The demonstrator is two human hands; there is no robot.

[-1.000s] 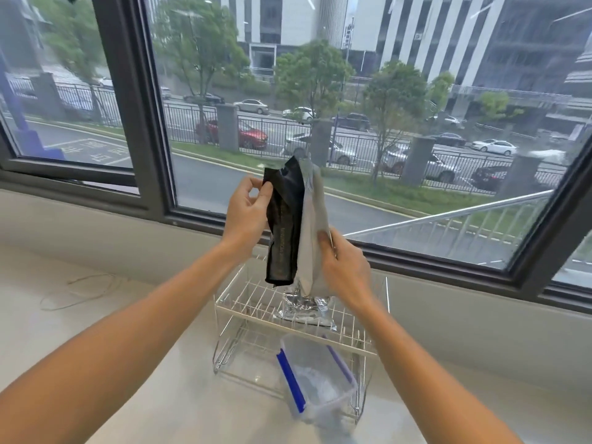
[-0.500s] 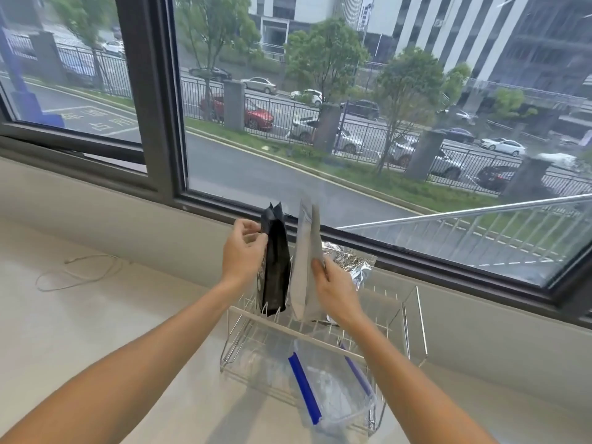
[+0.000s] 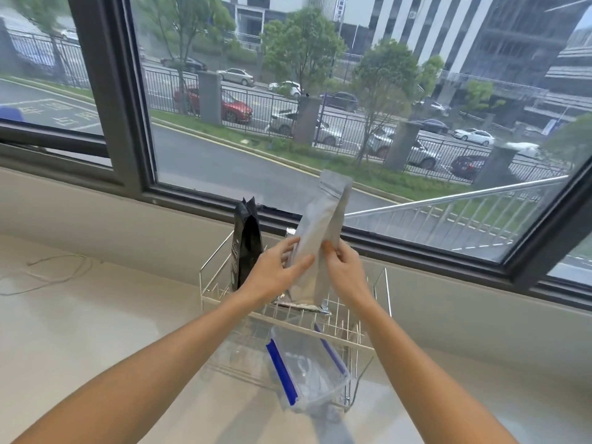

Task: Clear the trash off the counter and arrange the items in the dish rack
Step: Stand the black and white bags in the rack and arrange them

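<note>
Three pouches are in view: one silver pouch (image 3: pixel 323 232) held up, one black pouch (image 3: pixel 246 243) just left of the left hand, and one crinkled foil pouch (image 3: pixel 301 305) lying flat below both hands. There is one wire dish rack (image 3: pixel 358 342) and one clear container with blue clips (image 3: pixel 309 376), the container on the rack's lower level beneath the hands. The silver pouch's long axis runs near vertical, its sealed top tilted up and slightly to the right, its lower end down over the rack's upper tier. The black pouch stands upright in the rack. The left hand (image 3: pixel 275 274) pinches the silver pouch's left edge, thumb in front and fingers partly curled. The right hand (image 3: pixel 344 270) grips its right edge, fingers closed around it.
</note>
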